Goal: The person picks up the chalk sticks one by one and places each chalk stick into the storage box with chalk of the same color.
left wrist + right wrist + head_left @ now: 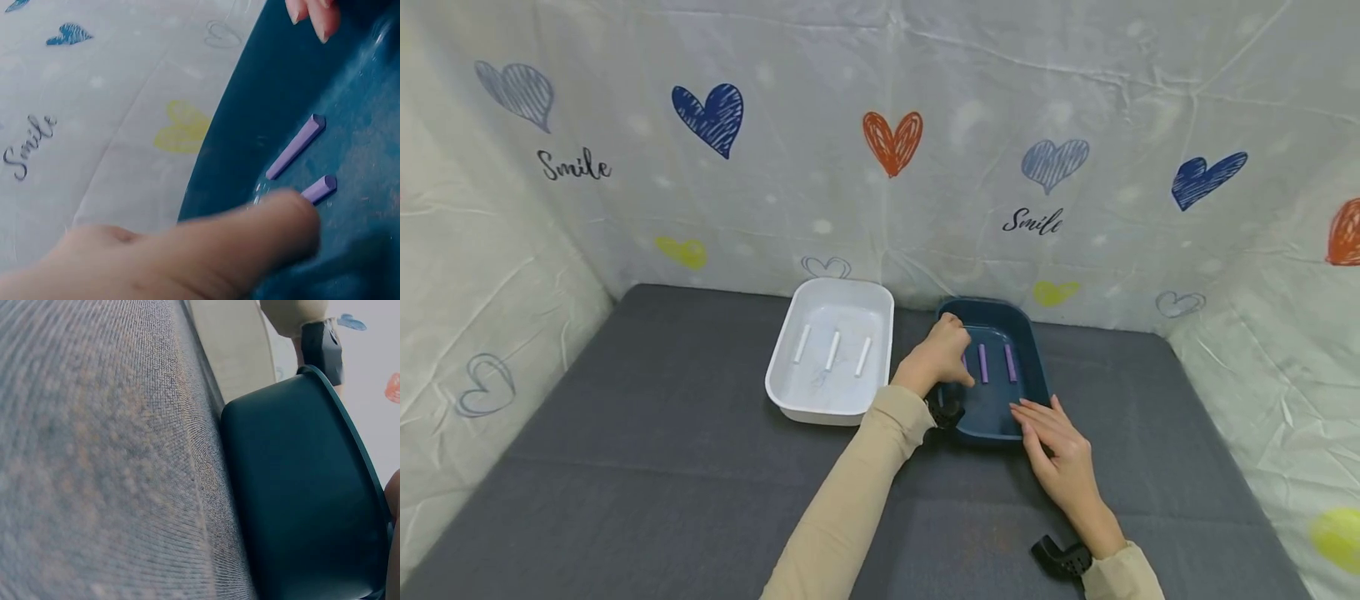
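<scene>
A dark teal tray (996, 423) holds purple chalk-like sticks, among them a middle stick (982, 363) and a right-hand stick (1011, 363). My left hand (938, 354) reaches over the tray's left side, thumb and fingers apart. Between them a third purple stick (964, 362) shows partly; the hand hides the rest. In the left wrist view, my left thumb (250, 244) covers part of one purple stick (321, 188), and no grip on it is visible. My right hand (1060, 454) rests its fairly straight fingers at the tray's near right rim.
Left of the teal tray stands a white tray (827, 410) with three white sticks, one being the middle stick (832, 350). Both trays stand on a grey cloth-covered table (662, 500), close to a white curtain (820, 192) printed with hearts.
</scene>
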Motion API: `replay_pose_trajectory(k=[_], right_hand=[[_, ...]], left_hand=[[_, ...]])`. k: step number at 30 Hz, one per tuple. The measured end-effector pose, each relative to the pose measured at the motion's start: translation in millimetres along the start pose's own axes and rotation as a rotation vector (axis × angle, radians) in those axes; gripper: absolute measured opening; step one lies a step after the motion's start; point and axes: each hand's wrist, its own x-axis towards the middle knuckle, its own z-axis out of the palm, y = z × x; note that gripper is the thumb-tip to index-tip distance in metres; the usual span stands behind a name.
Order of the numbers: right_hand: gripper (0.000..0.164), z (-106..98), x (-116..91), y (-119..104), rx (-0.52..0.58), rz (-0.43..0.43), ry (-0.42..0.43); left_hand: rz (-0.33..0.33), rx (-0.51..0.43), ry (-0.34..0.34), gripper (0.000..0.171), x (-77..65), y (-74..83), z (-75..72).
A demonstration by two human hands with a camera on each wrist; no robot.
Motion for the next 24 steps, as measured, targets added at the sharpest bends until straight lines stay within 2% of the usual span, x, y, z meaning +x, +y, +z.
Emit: replay_pose_trajectory(k=[4, 8, 16, 24], right_hand=[[0.024, -0.2, -0.3, -0.6, 0.002, -0.002, 0.002], [0.023, -0.2, -0.2, -0.2, 0.004, -0.002, -0.001], [0.024, -0.2, 0.1, -0.1, 0.001, 0.001, -0.002], [0.023, 0.5, 1.0, -2.4, 0.006, 0.003, -0.003]], left_hand=[[0.004, 0.159, -0.007, 0.036, 0.0, 4.2, 3.8], [-0.004, 0.254, -0.016, 0.034, 0.2, 7.9, 6.8], [-0.027, 0.268, -0.076, 0.009, -0.2, 11.8, 6.1], [-0.035, 0.274, -0.09, 0.008, -2.2, 12.8, 6.1]])
